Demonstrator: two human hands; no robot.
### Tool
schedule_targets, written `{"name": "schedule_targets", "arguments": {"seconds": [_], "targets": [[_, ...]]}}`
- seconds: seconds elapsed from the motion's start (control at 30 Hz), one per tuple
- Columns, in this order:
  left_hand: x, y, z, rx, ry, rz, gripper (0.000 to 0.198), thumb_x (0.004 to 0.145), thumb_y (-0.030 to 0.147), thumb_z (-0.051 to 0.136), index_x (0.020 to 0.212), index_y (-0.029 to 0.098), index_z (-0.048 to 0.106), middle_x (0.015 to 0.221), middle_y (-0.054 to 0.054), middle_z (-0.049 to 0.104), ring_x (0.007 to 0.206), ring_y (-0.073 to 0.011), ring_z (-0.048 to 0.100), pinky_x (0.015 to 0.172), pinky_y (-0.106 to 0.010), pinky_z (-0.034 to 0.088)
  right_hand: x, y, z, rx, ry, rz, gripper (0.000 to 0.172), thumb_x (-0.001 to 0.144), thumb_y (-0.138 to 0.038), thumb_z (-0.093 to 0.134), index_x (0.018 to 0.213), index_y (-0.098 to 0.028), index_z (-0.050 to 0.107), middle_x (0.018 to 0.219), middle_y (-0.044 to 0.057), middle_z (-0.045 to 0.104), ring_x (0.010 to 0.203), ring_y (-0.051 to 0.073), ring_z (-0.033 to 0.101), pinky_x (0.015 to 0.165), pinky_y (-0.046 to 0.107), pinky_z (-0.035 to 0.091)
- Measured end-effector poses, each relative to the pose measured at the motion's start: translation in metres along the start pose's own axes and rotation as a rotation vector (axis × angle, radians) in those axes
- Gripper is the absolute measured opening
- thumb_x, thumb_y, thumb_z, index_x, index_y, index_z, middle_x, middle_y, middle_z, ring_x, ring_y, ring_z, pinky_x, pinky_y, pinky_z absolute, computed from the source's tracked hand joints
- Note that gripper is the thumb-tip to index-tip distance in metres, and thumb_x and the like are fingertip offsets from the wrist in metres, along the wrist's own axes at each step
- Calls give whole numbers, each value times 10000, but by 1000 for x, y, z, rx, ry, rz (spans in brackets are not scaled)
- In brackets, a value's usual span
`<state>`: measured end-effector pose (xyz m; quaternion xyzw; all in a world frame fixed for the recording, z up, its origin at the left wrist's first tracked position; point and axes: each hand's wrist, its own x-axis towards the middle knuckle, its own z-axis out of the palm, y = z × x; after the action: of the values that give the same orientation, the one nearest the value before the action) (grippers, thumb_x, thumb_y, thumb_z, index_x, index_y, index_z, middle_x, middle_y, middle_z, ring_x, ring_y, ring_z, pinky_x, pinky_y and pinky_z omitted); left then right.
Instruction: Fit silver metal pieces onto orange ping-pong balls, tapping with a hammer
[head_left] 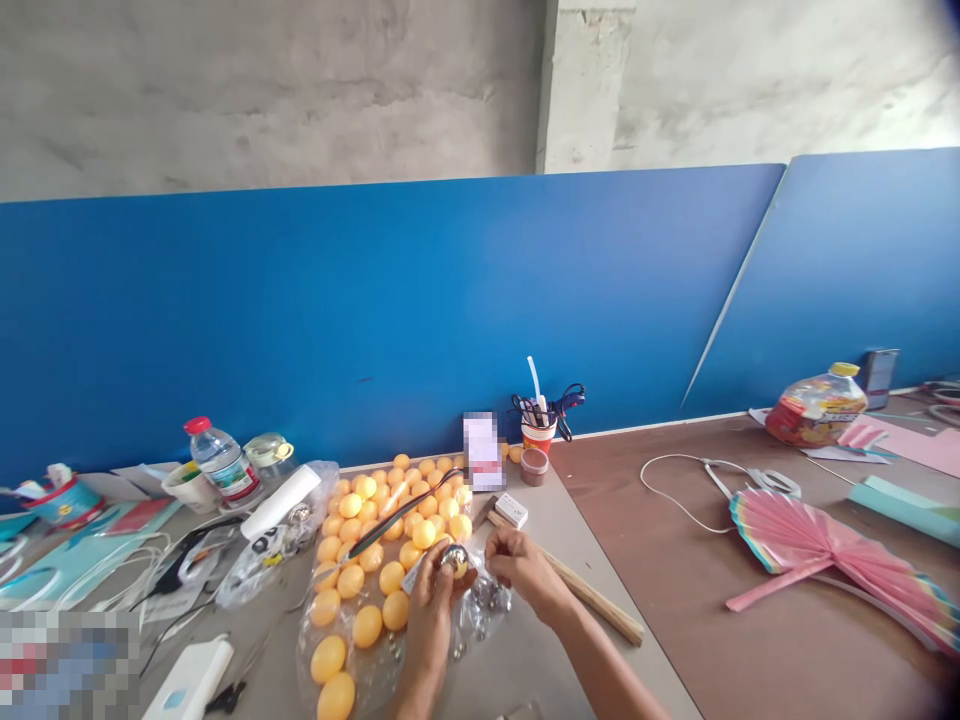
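My left hand (433, 600) is closed around a shiny silver ball (454, 560), held up between thumb and fingers. Just to its right, my right hand (525, 572) has thumb and fingertips pinched together, apart from the ball; whatever they hold is too small or hidden. Below and between the hands lies a clear plastic bag (486, 608) with small shiny pieces. Orange table tennis balls (367, 627) fill a large clear bag left of my left hand. Partly behind my right hand, a wooden stick (600, 603) rests on the table beside a small white box (511, 510).
A phone (484, 450) stands against the blue partition (420, 330), near a cup of cables (538, 436) and a round tub (534, 466). Leftward are a water bottle (223, 465) and loose cables. A pink fan (832, 555) and large bottle (817, 408) lie right.
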<state>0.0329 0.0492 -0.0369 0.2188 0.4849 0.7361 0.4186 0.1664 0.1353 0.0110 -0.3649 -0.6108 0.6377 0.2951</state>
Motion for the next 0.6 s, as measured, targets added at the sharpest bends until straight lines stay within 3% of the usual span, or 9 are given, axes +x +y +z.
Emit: {"name": "schedule_targets", "arguments": {"seconds": [0.1, 0.17, 0.3, 0.37, 0.6], "targets": [[0, 0, 0, 18, -9, -5, 593, 706, 550, 785, 1158, 183, 671, 1127, -127, 697, 859, -278, 742, 894, -485, 578, -1, -1, 2, 256, -46, 27, 98, 586, -202, 556, 634, -209, 471, 524, -53, 512, 435, 80, 386, 495, 252, 264], [-1, 1, 1, 39, -13, -13, 608, 703, 553, 785, 1169, 180, 668, 1119, -130, 702, 849, -284, 745, 890, -488, 578, -1, 0, 3, 307, -45, 48, 125, 606, -238, 584, 692, -207, 498, 552, -41, 572, 405, 73, 380, 477, 253, 238], [-3, 3, 3, 55, 2, -18, 641, 675, 572, 795, 1162, 173, 675, 1149, -148, 698, 882, -304, 743, 876, -477, 583, 0, 1, 5, 308, -28, 77, 207, 657, -322, 665, 792, -170, 625, 488, -73, 480, 402, 61, 319, 478, 250, 211], [-3, 3, 4, 52, 9, -18, 653, 659, 584, 800, 1149, 170, 680, 1165, -160, 696, 918, -322, 737, 873, -484, 584, 0, 0, 4, 341, -57, 91, 241, 652, -362, 711, 760, -153, 657, 498, -70, 458, 420, 60, 348, 497, 252, 243], [-2, -2, -1, 57, -46, -13, 610, 724, 563, 762, 1209, 205, 670, 1226, -153, 694, 1187, -355, 634, 968, -470, 544, -2, -1, 4, 452, -131, 121, 261, 607, -324, 762, 795, -150, 710, 662, 0, 633, 486, 88, 502, 566, 271, 364]]}}
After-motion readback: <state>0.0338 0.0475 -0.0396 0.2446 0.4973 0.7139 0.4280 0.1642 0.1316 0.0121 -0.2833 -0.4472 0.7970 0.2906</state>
